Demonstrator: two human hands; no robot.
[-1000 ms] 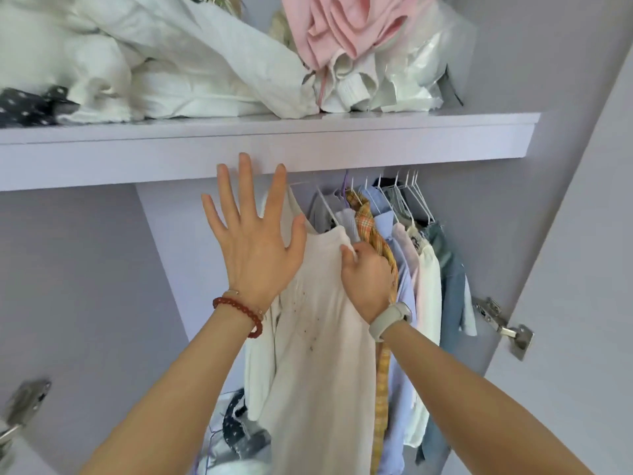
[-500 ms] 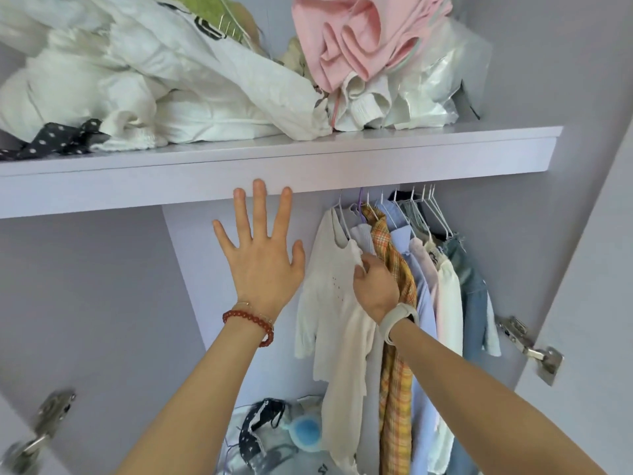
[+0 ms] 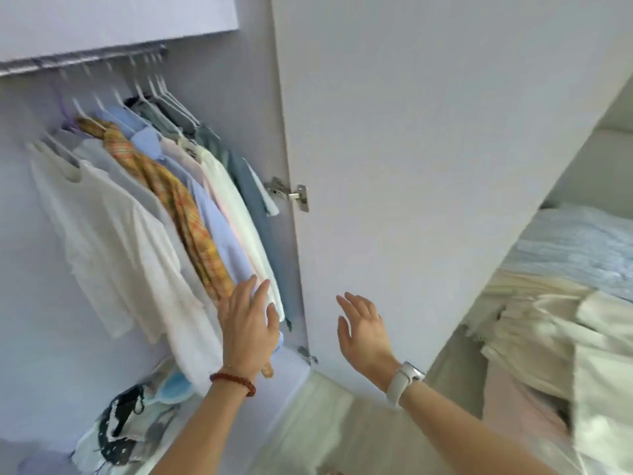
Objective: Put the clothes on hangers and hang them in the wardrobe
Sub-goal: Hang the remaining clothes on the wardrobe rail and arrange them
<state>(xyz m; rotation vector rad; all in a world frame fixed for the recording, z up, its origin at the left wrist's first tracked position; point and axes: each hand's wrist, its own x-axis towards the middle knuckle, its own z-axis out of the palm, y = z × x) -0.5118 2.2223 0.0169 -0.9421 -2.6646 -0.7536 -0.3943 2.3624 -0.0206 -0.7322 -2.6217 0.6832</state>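
Head view, left to right: hung clothes (image 3: 144, 214) on the wardrobe rail (image 3: 82, 63) — light, limp; grasp them by the hanger neck. Your left hand (image 3: 248, 320) rests flat-fingered against their hems; your right hand (image 3: 364, 332) hovers spread, empty — beside the door (image 3: 428, 149).

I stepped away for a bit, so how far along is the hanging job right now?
Done: a row of shirts hangs on the rail, white tee nearest. In hand: nothing; the left hand rests open against the hems, the right hand is open near the door. Left: light clothes piled at right.
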